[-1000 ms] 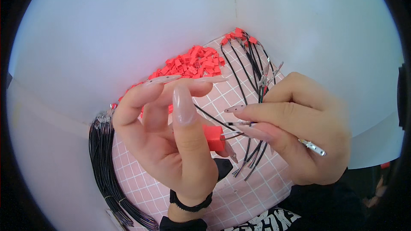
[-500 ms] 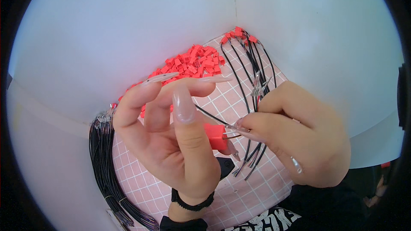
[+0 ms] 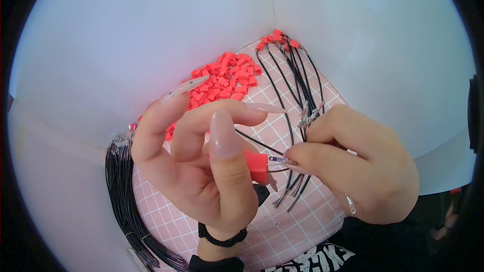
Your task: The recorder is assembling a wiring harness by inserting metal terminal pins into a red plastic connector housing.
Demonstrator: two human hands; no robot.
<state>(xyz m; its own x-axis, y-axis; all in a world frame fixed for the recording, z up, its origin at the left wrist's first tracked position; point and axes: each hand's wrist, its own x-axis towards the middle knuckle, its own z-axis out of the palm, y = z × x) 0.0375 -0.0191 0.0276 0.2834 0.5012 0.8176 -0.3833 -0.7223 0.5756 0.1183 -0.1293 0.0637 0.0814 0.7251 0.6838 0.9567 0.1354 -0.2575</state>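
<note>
My left hand (image 3: 212,166) is closed around a small red plastic connector housing (image 3: 258,167), its thumb in front and other fingers curled. A brown wire (image 3: 278,171) runs from the right end of the housing toward my right hand. My right hand (image 3: 358,166) pinches a thin wire with a metal crimp terminal (image 3: 277,159) at its tip, just short of the housing's right end. More wire ends with metal terminals (image 3: 307,118) stick up above the right fingers. A black cable (image 3: 259,142) passes behind the left hand toward the right fingertips.
A heap of loose red housings (image 3: 227,78) lies beyond my left hand on a pink gridded mat (image 3: 176,216). Black cables (image 3: 300,70) with red housings at their far ends lie at the back right. A tied bundle of black cables (image 3: 121,196) lies along the left. Pale walls (image 3: 151,30) surround the mat.
The right fingers have moved slightly right and down, and the terminal's tip now shows apart from the housing. The left hand and housing have shifted a little right.
</note>
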